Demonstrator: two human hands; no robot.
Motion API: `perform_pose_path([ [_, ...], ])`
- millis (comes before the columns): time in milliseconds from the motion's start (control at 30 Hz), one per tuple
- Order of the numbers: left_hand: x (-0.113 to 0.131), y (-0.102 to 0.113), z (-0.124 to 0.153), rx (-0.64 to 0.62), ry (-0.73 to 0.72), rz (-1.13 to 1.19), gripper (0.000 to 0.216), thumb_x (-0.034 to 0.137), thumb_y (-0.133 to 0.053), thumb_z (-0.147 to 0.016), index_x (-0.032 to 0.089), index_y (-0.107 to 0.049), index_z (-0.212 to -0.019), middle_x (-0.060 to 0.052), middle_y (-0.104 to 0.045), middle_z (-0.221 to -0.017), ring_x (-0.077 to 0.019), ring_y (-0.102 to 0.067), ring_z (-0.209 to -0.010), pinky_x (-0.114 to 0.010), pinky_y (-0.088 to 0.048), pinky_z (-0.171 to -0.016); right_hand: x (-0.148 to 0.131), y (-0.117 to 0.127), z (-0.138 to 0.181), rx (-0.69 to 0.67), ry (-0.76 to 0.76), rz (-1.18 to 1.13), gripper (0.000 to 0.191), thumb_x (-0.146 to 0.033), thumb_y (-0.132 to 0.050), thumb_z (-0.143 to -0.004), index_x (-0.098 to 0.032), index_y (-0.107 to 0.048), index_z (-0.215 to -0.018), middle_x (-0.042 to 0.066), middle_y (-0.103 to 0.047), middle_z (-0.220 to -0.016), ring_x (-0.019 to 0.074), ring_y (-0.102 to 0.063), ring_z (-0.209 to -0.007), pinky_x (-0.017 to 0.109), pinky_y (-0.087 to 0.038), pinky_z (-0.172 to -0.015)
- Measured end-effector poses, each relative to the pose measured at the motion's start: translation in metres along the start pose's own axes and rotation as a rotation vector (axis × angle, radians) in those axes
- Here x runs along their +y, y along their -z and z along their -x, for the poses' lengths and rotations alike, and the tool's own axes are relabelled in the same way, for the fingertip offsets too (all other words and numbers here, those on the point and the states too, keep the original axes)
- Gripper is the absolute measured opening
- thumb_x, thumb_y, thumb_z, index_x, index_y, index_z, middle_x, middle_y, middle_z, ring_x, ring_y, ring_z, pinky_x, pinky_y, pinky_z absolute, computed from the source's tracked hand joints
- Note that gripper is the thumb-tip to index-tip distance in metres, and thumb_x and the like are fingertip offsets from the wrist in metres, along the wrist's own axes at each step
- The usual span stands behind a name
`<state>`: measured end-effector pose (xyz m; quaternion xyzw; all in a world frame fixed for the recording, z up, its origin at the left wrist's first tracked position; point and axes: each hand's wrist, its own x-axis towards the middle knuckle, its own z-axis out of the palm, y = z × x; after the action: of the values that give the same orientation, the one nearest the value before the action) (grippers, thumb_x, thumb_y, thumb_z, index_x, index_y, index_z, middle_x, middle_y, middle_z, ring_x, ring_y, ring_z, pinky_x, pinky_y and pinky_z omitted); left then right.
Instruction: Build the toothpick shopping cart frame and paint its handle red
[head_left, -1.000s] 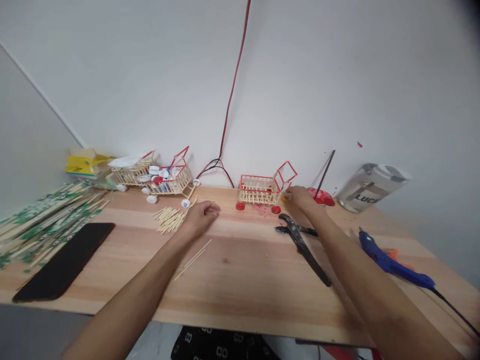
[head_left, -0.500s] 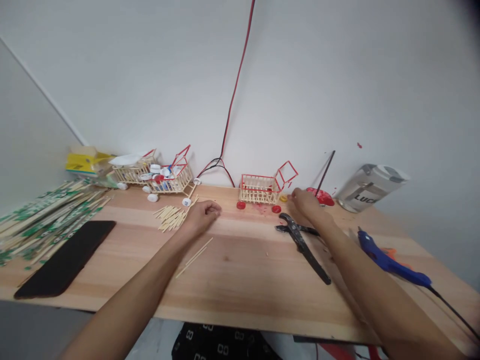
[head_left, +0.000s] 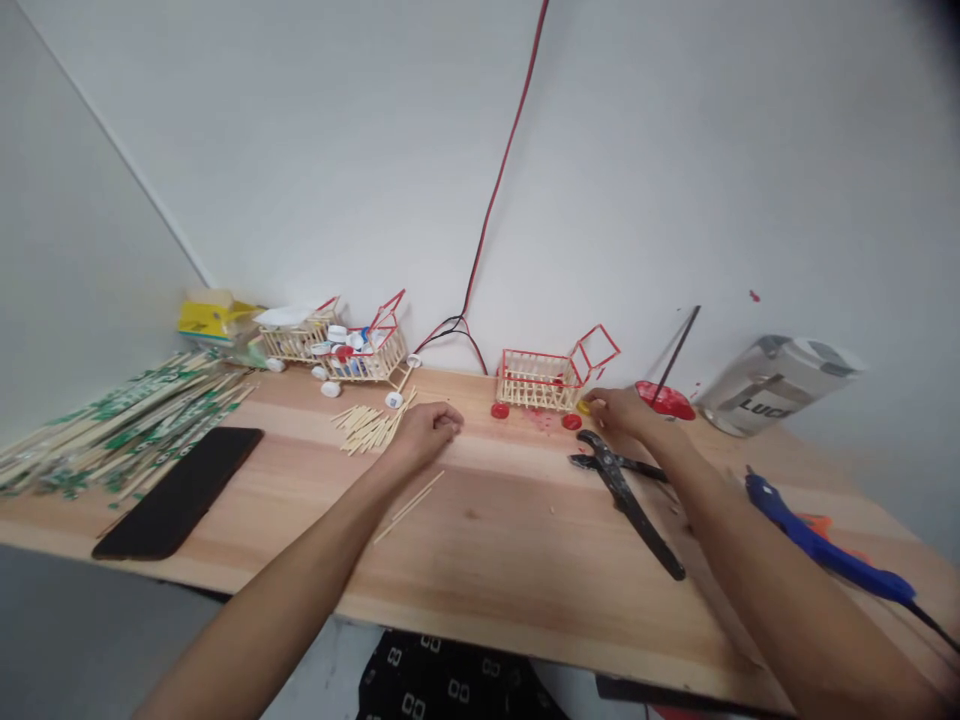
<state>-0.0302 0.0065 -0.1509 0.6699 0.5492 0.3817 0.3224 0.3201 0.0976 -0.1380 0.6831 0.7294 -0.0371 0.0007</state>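
My right hand (head_left: 621, 412) reaches to the far side of the wooden table (head_left: 495, 560), its fingertips pinched on a small yellow cap (head_left: 583, 406) beside the rear wheel of a red-trimmed stick cart (head_left: 553, 377). Red paint smears lie under that cart. My left hand (head_left: 429, 431) rests on the table as a loose fist, with nothing visible in it, just right of a pile of short wooden sticks (head_left: 371, 425). Two thin sticks (head_left: 411, 504) lie near my left wrist. Black pliers (head_left: 628, 485) lie just in front of my right hand.
Two more stick carts (head_left: 352, 350) holding bottle caps stand at the back left, by a yellow box (head_left: 212, 315). Wrapped chopsticks (head_left: 120, 425) and a black phone (head_left: 180, 490) lie left. A red paint lid with brush (head_left: 666, 398), a silver can (head_left: 780, 385) and a blue glue gun (head_left: 817, 545) are on the right.
My right hand pulled back a little from the cart, then went back to the yellow cap by its wheel. My left hand stayed put. My view shifted left.
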Motion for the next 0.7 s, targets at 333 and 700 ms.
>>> perform_pose_path([
  [333,-0.005,0.002,-0.002,0.009,-0.016,0.011,0.019,0.016,-0.055,-0.068,0.014,-0.071,-0.078,-0.002,-0.068,-0.067,-0.0137,-0.057,-0.06,-0.023,-0.039,-0.057,-0.009,0.0,0.007,-0.01,0.0,0.053,0.039,-0.018,-0.058,-0.079,-0.018,-0.063,-0.117,0.013,-0.072,-0.098,0.0243,-0.067,-0.085,0.027,-0.04,-0.067],
  [700,0.004,-0.007,0.005,-0.11,0.172,0.618,0.01,0.016,-0.067,-0.073,0.01,-0.068,-0.081,-0.007,-0.07,-0.075,-0.0111,-0.061,-0.059,-0.023,-0.047,-0.057,-0.016,0.044,0.086,0.066,0.039,-0.233,0.024,-0.028,-0.054,-0.086,-0.019,-0.06,-0.107,0.004,-0.071,-0.075,0.017,-0.066,-0.069,0.024,-0.043,-0.061],
])
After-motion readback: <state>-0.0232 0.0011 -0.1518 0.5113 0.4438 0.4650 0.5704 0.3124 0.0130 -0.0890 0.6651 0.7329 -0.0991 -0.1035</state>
